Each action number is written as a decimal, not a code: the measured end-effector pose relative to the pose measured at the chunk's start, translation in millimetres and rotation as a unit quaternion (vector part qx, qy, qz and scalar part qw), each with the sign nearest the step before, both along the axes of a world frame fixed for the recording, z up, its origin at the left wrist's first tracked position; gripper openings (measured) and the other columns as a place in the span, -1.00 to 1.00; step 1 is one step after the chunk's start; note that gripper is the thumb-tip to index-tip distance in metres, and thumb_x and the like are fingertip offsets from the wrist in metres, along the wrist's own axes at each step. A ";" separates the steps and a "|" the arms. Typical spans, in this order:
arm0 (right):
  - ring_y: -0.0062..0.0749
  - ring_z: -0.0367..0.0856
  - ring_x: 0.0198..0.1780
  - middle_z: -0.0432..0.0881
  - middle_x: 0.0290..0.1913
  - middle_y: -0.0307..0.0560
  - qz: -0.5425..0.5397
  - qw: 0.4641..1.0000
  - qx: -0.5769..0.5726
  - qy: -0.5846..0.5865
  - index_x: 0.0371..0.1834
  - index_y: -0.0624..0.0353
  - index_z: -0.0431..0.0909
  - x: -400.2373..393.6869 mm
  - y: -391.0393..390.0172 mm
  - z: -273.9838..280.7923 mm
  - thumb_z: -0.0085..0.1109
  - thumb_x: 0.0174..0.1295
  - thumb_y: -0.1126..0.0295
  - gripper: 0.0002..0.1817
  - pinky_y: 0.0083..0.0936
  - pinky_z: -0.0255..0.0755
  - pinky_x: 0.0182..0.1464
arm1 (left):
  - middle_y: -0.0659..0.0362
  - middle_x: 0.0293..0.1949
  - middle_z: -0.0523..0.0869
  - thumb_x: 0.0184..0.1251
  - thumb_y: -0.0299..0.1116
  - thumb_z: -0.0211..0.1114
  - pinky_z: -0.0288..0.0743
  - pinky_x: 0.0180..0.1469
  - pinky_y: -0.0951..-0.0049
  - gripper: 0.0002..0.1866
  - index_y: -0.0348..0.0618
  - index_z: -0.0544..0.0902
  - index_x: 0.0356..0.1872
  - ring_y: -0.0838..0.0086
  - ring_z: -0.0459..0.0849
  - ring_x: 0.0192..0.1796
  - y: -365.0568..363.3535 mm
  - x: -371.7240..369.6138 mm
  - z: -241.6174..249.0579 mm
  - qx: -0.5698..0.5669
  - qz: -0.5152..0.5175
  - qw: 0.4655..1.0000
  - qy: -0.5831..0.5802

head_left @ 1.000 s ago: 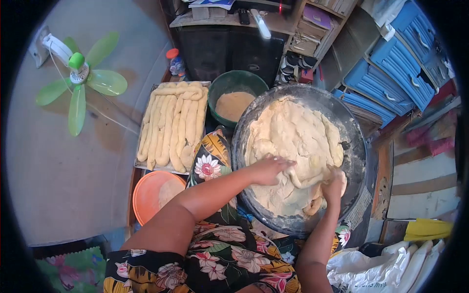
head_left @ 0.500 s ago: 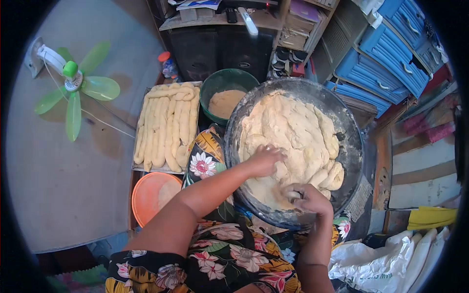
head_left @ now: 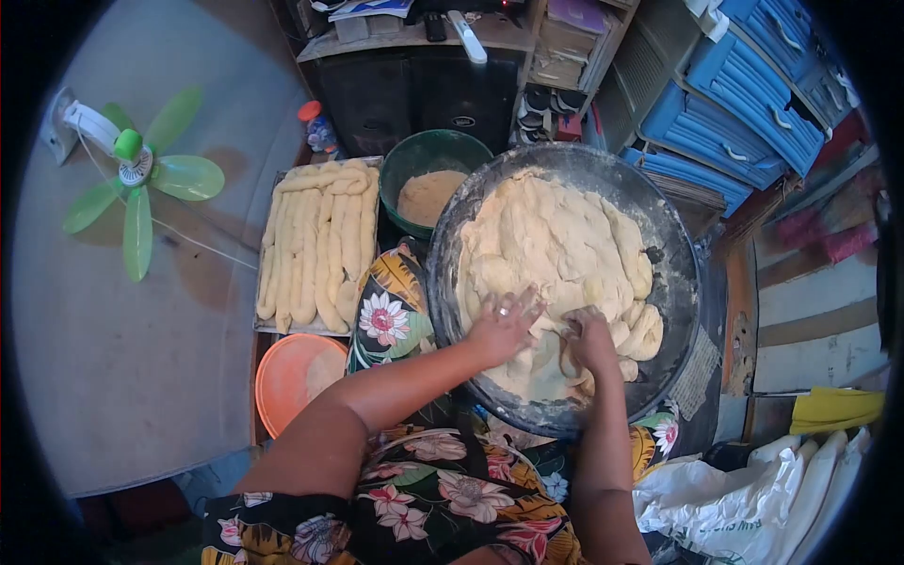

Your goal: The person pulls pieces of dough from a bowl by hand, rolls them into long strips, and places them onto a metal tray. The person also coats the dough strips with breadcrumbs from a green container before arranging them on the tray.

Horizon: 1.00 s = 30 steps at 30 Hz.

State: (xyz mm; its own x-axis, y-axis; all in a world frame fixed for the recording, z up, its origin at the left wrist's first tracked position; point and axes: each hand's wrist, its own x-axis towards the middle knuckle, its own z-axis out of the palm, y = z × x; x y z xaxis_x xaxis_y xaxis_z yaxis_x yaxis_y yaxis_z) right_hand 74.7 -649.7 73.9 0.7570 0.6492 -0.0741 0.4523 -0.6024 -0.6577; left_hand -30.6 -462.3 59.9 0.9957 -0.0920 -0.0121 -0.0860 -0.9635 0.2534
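A person's left hand [head_left: 507, 328] rests, fingers spread, on a mass of pale dough [head_left: 556, 235] inside a broad black basin [head_left: 676, 273], while the right hand [head_left: 590, 337] curls into the dough beside it, its grip impossible to tell. Left of the basin sit a green bowl [head_left: 441, 151] of tan powder [head_left: 428, 196], a tray [head_left: 266, 327] of dough ropes [head_left: 306, 245] and an orange tub [head_left: 276, 381].
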 end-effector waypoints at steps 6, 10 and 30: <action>0.02 0.47 -0.10 0.51 -0.19 0.15 -0.136 0.987 0.056 0.069 -0.14 0.27 0.53 10.1 -6.2 8.9 0.22 -0.05 0.44 -0.66 -0.31 0.35 0.00 | -0.02 0.40 0.03 0.23 0.19 -0.05 -0.31 0.39 -0.07 -0.17 -0.18 0.06 0.37 0.22 -0.09 0.46 -26.5 -1.1 -16.0 0.035 -0.183 0.982 -0.005; -0.01 0.44 0.02 0.46 -0.03 0.15 -0.091 0.995 -0.022 -0.027 0.06 0.22 0.42 10.4 -35.3 17.2 0.32 -0.16 0.42 -0.41 -0.31 0.30 0.08 | -0.01 0.39 0.07 0.24 0.13 -0.03 -0.29 0.39 -0.05 -0.21 -0.23 0.10 0.35 0.22 -0.06 0.46 -23.4 39.6 -11.5 0.012 -0.053 0.997 -0.063; -0.36 0.48 -0.24 0.48 -0.28 -0.13 -0.219 0.970 0.086 0.060 -0.15 0.21 0.46 13.6 -81.7 7.3 0.26 -0.38 0.58 -0.47 -0.50 0.37 -0.17 | -0.09 -0.09 0.57 0.19 -0.26 0.11 0.39 0.02 0.19 -0.73 -0.16 0.60 -0.16 0.02 0.50 0.01 -58.9 -22.8 -30.5 -0.338 -0.176 0.924 -0.035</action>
